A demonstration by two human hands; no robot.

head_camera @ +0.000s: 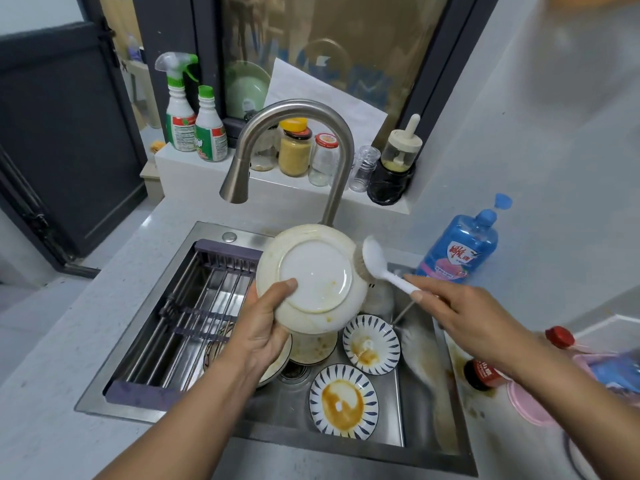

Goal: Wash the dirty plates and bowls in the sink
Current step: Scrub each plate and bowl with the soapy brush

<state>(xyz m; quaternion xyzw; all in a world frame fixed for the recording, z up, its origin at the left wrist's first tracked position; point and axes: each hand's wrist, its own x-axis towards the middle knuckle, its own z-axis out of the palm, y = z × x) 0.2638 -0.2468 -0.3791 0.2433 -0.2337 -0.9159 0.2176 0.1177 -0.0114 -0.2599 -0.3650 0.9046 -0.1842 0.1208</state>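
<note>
Dirty plate (313,275), brush (375,261) over sink (211,230)

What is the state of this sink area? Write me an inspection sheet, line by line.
Surface: pale counter with a steel sink; brown spill right of the sink.
Job's things: white plate, underside showing, stained at the rim; brush bristles touch its right edge; two striped bowls with brown sauce lie in the sink.
Clutter: rack over the sink's left half; blue soap bottle, cap open; dark bottle lying by the spill.
Hands: left hand grips the plate; right hand holds the brush handle.
Cables: nothing seen.
Surroundings: faucet; spray bottles and jars on the ledge below a window.
</note>
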